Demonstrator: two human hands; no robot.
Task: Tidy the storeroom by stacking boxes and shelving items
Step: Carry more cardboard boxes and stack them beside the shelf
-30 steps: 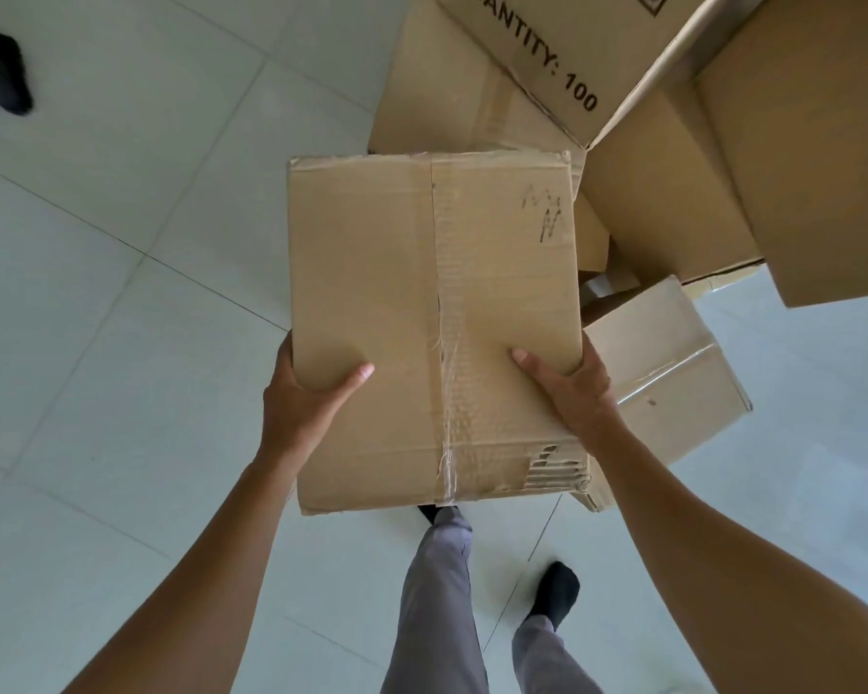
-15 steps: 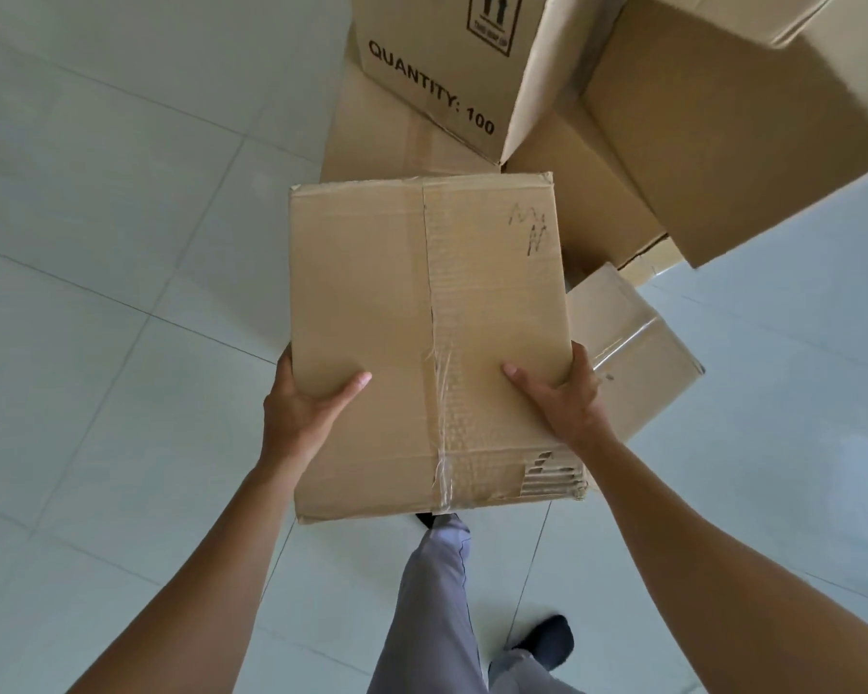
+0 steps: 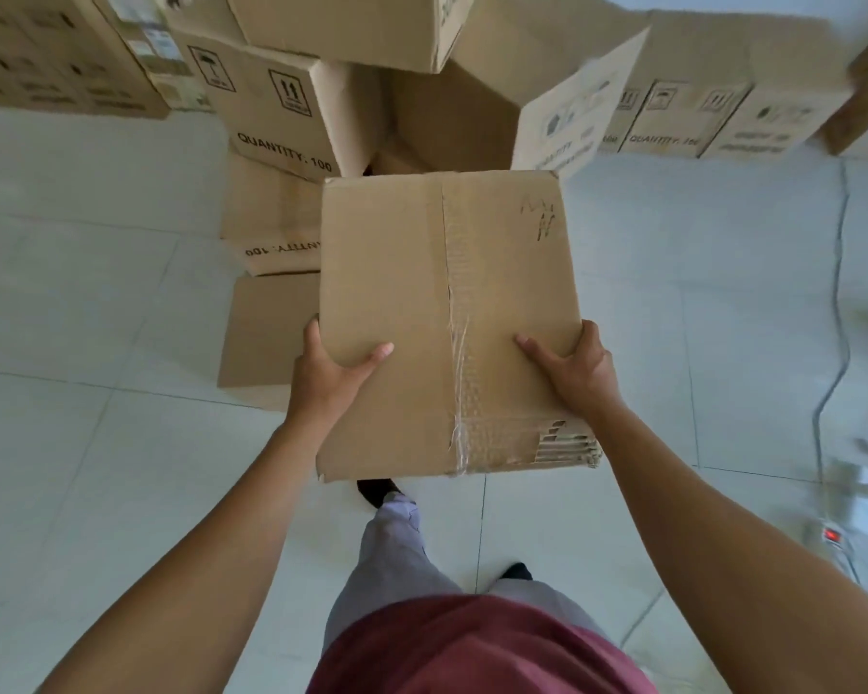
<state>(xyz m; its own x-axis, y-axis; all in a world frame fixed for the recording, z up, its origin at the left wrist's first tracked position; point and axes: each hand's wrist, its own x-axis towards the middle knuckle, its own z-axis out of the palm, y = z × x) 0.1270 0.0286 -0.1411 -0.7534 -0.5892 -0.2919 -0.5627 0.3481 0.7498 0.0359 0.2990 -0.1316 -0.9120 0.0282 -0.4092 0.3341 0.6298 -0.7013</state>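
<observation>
The left grip (image 3: 329,378) and the right grip (image 3: 577,365) are clamping a plain brown carried box (image 3: 397,273) between them. Each thumb is lying on the top face, and the fingers are wrapping round a side edge. The carried box is hanging in the air above the floor, out in front of the person's body.

Beyond the right grip, near the far corner of the top face, a pen scribble (image 3: 539,220) is showing, but I cannot read it as letters. Between the two grips a strip of clear tape (image 3: 456,343) is running along the centre seam. On the near side of the right grip a torn corner (image 3: 567,443) is exposing the corrugation.

Beyond the left grip a printed box (image 3: 276,107) is showing "QUANTITY: 100" on its side, with an up-arrows mark and an umbrella mark above the words. Just below it in the view, a lower box (image 3: 271,217) is carrying the same words upside down. Just beside the left grip a plain box (image 3: 266,333) is sitting on the floor. Far beyond the right grip a row of boxes (image 3: 697,117) is showing the same "QUANTITY" line, blurred.

The floor (image 3: 96,318) is shining in pale, glossy square tiles. Out past the right grip a grey cable (image 3: 840,273) is trailing across it to a white power strip (image 3: 830,538), where a red light is glowing. Nearer than both grips, grey trousers (image 3: 387,558) and a maroon shirt (image 3: 472,648) are filling the bottom of the view.
</observation>
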